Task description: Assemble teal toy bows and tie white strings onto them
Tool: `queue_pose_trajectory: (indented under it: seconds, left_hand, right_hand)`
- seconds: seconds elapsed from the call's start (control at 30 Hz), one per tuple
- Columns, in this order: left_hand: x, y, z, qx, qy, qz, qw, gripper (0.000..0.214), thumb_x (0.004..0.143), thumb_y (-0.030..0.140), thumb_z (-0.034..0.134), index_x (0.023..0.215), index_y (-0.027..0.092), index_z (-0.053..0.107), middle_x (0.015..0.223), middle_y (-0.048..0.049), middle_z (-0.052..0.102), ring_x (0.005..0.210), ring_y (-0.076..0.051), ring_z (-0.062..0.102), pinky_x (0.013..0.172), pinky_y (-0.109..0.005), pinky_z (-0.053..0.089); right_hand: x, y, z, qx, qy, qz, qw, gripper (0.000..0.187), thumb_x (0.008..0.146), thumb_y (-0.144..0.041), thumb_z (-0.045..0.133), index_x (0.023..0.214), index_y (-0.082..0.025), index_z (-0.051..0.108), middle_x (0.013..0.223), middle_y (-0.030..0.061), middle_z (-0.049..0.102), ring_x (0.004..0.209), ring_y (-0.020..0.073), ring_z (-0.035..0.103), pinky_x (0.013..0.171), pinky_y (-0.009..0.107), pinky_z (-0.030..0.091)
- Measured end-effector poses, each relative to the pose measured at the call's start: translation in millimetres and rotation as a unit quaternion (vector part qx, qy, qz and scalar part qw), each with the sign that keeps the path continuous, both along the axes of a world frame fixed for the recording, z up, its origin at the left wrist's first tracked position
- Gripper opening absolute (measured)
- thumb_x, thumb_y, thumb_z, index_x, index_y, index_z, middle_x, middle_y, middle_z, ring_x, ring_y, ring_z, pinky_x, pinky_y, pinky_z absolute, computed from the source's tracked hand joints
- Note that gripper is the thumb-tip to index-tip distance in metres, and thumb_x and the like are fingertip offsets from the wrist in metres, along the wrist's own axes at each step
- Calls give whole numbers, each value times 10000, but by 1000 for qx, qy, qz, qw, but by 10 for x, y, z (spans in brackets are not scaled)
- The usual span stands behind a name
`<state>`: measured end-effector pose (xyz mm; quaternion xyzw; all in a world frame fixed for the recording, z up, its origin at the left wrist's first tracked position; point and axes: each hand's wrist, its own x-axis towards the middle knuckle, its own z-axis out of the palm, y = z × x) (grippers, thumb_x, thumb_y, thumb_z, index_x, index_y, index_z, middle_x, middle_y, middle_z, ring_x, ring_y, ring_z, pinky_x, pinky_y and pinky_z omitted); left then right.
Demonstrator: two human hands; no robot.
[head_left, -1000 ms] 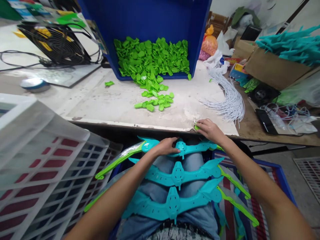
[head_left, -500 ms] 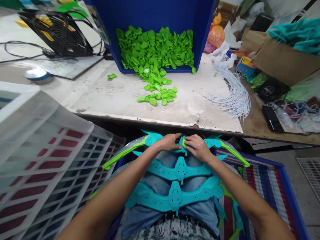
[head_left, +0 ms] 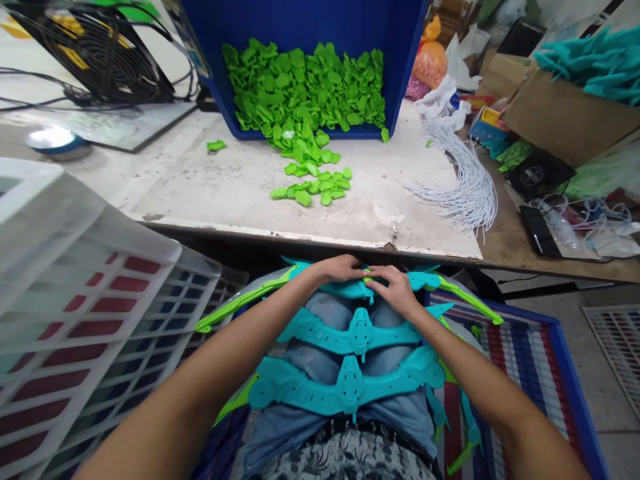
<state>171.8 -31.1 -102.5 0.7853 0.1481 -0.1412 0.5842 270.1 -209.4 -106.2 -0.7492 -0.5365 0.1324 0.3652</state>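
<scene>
Three teal and green plastic toy bows lie across my lap: a far bow [head_left: 345,289], a middle bow [head_left: 330,339] and a near bow [head_left: 315,392]. At the centre of the far one, a small green plastic piece [head_left: 368,275] shows between my fingertips. My left hand [head_left: 341,268] is closed against the left side of that centre, fingers together. From the other side my right hand [head_left: 395,288] pinches at the green piece, its fingertips meeting those of the left. The fingers partly cover the piece and the bow's middle.
A blue bin [head_left: 305,132] lies tipped on the table [head_left: 215,207], green pieces [head_left: 300,87] spilling out. White cords [head_left: 473,193] lie to the right. A white plastic crate [head_left: 100,267] stands at my left, a blue-rimmed crate [head_left: 575,373] at my right.
Both hands have closed in over the far bow's centre, their fingertips now meeting and covering more of the green piece. The view has shifted slightly.
</scene>
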Motion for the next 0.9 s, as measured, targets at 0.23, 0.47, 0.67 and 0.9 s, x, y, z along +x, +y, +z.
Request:
queue_pose_trajectory:
  seconds: [0.23, 0.47, 0.67, 0.9]
  left_hand:
    - [47, -87, 79, -76, 44, 54, 995, 489, 572, 433, 725, 938, 122, 638, 790, -27, 632, 694, -160, 528, 571, -243, 389]
    - [48, -198, 187, -55, 106, 126, 985, 608, 379, 532, 819, 826, 144, 677, 728, -30, 657, 707, -198, 569, 581, -266, 412]
    - [20, -298, 233, -23, 105, 129, 986, 621, 320, 546, 834, 763, 156, 642, 723, -21, 651, 685, -185, 560, 581, -261, 417]
    - [-4, -333, 234, 2, 99, 142, 985, 630, 367, 628, 794, 744, 143, 649, 696, -18, 639, 669, -170, 544, 585, -253, 412]
  right_hand:
    - [114, 210, 69, -210, 100, -43, 972, 682, 631, -336, 813, 1239, -180, 548, 1043, 66, 680, 857, 207, 655, 730, 317, 519]
    - [58, 305, 259, -279, 101, -19, 955, 697, 618, -360, 833, 1249, -237, 564, 1115, 20, 683, 1030, 232, 636, 790, 267, 488]
    - [-27, 164, 310, -268, 93, -33, 958, 701, 640, -445, 814, 1265, -294, 533, 1117, -8, 688, 1023, 239, 646, 744, 265, 481]
    - [-143, -5, 159, -193, -23, -15, 981, 637, 780, -439, 724, 1328, -197, 510, 1209, 116, 648, 1127, 292, 586, 927, 404, 453]
